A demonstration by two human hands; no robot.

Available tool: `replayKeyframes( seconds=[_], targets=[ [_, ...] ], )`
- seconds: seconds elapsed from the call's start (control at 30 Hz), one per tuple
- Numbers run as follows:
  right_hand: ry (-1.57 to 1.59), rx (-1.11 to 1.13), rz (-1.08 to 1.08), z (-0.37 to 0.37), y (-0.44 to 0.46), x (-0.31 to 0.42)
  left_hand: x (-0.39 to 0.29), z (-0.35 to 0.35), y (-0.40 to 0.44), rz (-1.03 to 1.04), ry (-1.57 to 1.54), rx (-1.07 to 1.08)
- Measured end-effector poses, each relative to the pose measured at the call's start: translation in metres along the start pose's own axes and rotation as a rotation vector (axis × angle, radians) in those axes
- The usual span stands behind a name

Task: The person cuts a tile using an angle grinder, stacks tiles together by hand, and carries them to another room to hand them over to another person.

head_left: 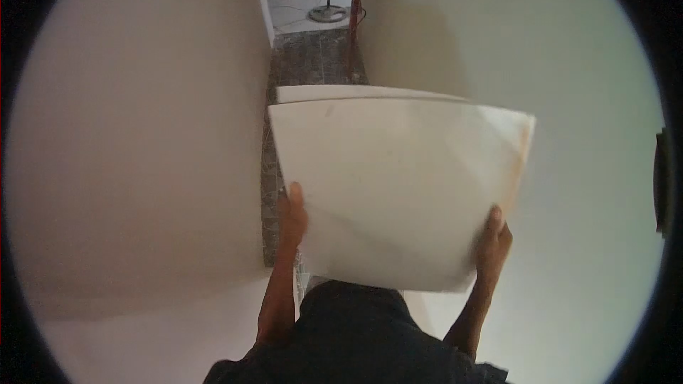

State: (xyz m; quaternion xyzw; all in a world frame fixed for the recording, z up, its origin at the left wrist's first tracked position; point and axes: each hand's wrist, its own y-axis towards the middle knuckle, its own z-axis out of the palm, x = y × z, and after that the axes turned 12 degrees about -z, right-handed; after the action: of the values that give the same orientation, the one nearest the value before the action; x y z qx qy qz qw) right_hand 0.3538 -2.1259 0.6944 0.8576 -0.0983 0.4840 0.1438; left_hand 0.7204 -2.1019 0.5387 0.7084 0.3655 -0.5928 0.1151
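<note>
Two large off-white flat panels, one behind the other, are held up in front of my body. The nearer white panel [391, 185] hides most of the one behind, and only the top strip of the rear panel [334, 92] shows. My left hand [294, 217] grips the left edge, its thumb on the front face. On the opposite edge my right hand [493, 238] is closed the same way, thumb in front. The fingers of both hands are hidden behind the panels. A yellowish stain runs along the right edge.
Plain walls [156, 135] rise close on both sides of a narrow passage. Dark grey tiles [306, 57] cover the floor. Beyond a doorway with a brown frame [355, 21] stands a pedestal fan [328, 13] on a light floor. A dark object [662, 185] is at the far right.
</note>
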Motion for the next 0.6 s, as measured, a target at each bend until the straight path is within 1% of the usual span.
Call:
replayKeyframes(
  seconds=[0.1, 0.17, 0.2, 0.23, 0.3, 0.37, 0.4, 0.43, 0.47, 0.5, 0.53, 0.6],
  targets=[
    [-0.051, 0.121, -0.112, 0.061, 0.081, 0.025, -0.038, -0.012, 0.038, -0.144, -0.079, -0.069],
    [-0.047, 0.176, -0.169, 0.096, 0.106, 0.031, -0.053, -0.017, 0.046, -0.126, -0.163, -0.13],
    [-0.077, 0.25, -0.129, 0.128, 0.13, 0.05, -0.063, -0.02, 0.076, -0.122, -0.204, -0.158],
    [-0.043, 0.29, -0.134, 0.172, 0.163, 0.078, -0.073, -0.026, 0.123, -0.122, -0.201, -0.174],
    [0.032, 0.361, -0.121, 0.224, 0.203, 0.111, -0.079, -0.036, 0.179, -0.122, -0.171, -0.195],
    [-0.018, 0.399, -0.099, 0.284, 0.244, 0.127, -0.092, -0.038, 0.241, -0.112, -0.249, -0.279],
    [-0.036, 0.408, -0.151, 0.32, 0.28, 0.151, -0.107, -0.031, 0.289, -0.074, -0.34, -0.337],
    [-0.029, 0.394, -0.166, 0.313, 0.253, 0.119, -0.066, -0.033, 0.269, -0.099, -0.301, -0.357],
    [-0.061, 0.405, -0.133, 0.323, 0.271, 0.138, -0.078, -0.04, 0.285, -0.184, -0.234, -0.363],
    [-0.075, 0.399, -0.126, 0.317, 0.28, 0.177, -0.122, -0.055, 0.284, -0.237, -0.184, -0.37],
    [-0.081, 0.418, -0.129, 0.335, 0.313, 0.195, -0.154, -0.046, 0.311, -0.214, -0.186, -0.331],
    [-0.119, 0.465, -0.101, 0.408, 0.354, 0.229, -0.198, -0.057, 0.387, -0.204, -0.17, -0.234]
  ],
)
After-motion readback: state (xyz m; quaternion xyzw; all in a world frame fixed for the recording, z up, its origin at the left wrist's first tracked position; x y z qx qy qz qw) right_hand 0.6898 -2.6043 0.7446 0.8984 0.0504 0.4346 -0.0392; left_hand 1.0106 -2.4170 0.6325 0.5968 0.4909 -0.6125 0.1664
